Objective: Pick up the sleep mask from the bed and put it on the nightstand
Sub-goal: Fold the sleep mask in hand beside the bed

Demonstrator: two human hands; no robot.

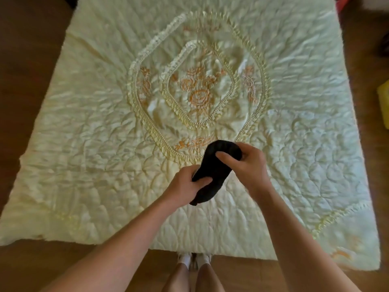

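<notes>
Head view is showing both hands holding the black sleep mask (pixel 216 171) above the bed (pixel 84 165), nearer its foot edge: the left hand (pixel 185 186) is pinching its lower end, the right hand (pixel 246 163) is gripping its upper end.

Black fabric sleep mask (pixel 214 171): above near middle of pale quilted satin bed (pixel 84 165), between left hand (pixel 185 184) and right hand (pixel 248 165).

Sleep mask (pixel 212 175) in my hands: matt black cloth, soft. Bedspread (pixel 84 144): glossy pale-yellow satin, quilted, w/ orange embroidery & ruffled trim. Floor (pixel 27 60): smooth brown wood.
</notes>
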